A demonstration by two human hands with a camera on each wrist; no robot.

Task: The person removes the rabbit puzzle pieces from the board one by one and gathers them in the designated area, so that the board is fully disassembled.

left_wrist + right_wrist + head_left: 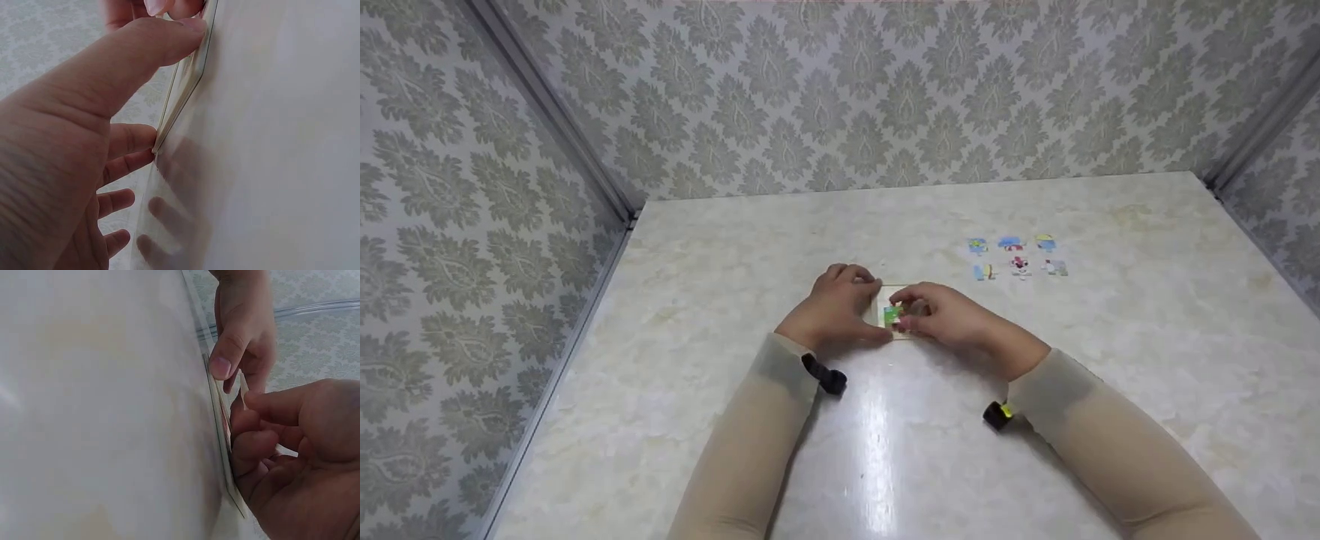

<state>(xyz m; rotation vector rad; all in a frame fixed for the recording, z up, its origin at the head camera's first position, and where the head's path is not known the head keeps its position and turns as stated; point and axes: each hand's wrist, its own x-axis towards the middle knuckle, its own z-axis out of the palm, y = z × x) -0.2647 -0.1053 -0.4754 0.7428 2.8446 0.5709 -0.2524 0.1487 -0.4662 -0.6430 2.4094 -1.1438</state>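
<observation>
Beige long sleeves (735,457) reach in nearest the head camera, each with a small black wrist device (997,416) at its cuff. Ahead, midway between the left and right edges of the pale marbled surface (697,300), lies a thin, light-coloured flat board (891,291). The left hand (840,307) grips its left end, thumb and fingers spread across it; the right hand (952,319) pinches a small green puzzle piece (892,314) over it. Toward the surface's far right corner, six multicoloured puzzle pieces (1018,267) sit in two rows of three.

From the left wrist, the thumb presses one board edge, two fingertips touch a corner, and the other fingers extend apart.

From the right wrist, thumb and finger pinch the thin piece, seen nearly edge-on beside the left thumb.
</observation>
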